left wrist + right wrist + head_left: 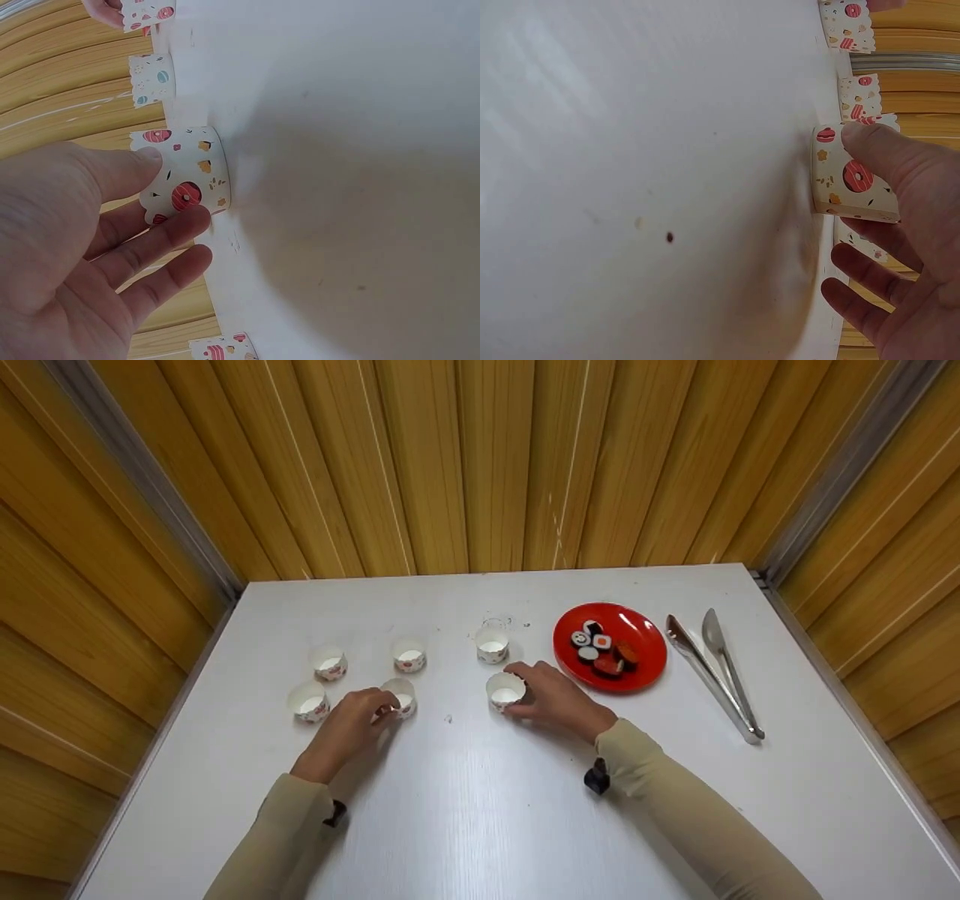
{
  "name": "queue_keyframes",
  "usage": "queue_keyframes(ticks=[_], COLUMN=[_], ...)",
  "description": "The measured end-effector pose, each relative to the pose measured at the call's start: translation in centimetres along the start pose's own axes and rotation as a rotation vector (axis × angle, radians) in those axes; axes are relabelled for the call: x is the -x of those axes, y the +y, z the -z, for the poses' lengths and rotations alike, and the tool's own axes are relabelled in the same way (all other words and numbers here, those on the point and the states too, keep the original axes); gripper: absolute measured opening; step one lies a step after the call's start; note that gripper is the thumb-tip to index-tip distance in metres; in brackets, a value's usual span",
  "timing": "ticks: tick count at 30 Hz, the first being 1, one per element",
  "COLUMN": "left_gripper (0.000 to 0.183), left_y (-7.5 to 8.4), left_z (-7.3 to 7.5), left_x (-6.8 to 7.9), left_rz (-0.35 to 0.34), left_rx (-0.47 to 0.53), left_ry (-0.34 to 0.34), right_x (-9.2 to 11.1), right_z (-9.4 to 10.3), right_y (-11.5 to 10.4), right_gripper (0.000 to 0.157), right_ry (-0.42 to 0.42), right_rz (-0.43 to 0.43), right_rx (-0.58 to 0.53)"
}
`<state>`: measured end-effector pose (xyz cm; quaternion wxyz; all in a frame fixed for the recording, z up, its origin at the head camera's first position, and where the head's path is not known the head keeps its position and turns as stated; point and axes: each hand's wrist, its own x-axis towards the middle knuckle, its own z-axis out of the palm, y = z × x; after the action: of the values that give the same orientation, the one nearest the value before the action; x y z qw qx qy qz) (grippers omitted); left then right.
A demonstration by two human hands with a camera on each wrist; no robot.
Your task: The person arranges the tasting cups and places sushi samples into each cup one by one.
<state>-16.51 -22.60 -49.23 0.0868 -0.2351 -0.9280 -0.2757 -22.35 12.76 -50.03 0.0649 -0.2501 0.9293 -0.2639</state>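
Near the middle of the table, my left hand (349,736) holds a white paper baking cup (406,704) printed with doughnuts. In the left wrist view the thumb lies on one side of that cup (184,169), fingers on the other. To the right, my right hand (561,701) grips a similar baking cup (505,697) between thumb and fingers. The right wrist view shows the thumb pressed on this cup's printed wall (840,172). Behind each held cup stands another baking cup, one on the left (410,660) and one on the right (493,652).
Two more baking cups, a rear one (331,667) and a front one (309,707), stand at the left. A red plate (645,660) holds several sushi pieces (601,642). Metal tongs (709,671) lie right of it. Wooden-patterned panels (495,465) enclose the table (480,825).
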Motion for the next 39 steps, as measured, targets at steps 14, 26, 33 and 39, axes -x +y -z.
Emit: queue_keyframes(ticks=[14, 26, 33, 39], left_gripper=[0.016, 0.038, 0.039, 0.043], left_y=[-0.1, -0.6, -1.4, -2.8], left_z=[-0.3, 0.4, 1.8, 2.9], left_x=[-0.1, 0.2, 0.7, 2.0], left_rz=[0.001, -0.123, -0.092, 0.035], left_rx=[-0.034, -0.12, -0.154, -0.143], left_ry=[0.033, 0.297, 0.446, 0.537], right_x=[0.1, 0.6, 1.3, 1.9], right_z=[-0.2, 0.9, 2.3, 4.2], right_y=[0.0, 0.6, 1.9, 3.2], right_gripper=[0.069, 0.09, 0.087, 0.083], right_ry=[-0.008, 0.026, 0.061, 0.14], right_rz=[-0.016, 0.064, 0.078, 0.082], right_rx=[-0.033, -0.019, 0.008, 0.079])
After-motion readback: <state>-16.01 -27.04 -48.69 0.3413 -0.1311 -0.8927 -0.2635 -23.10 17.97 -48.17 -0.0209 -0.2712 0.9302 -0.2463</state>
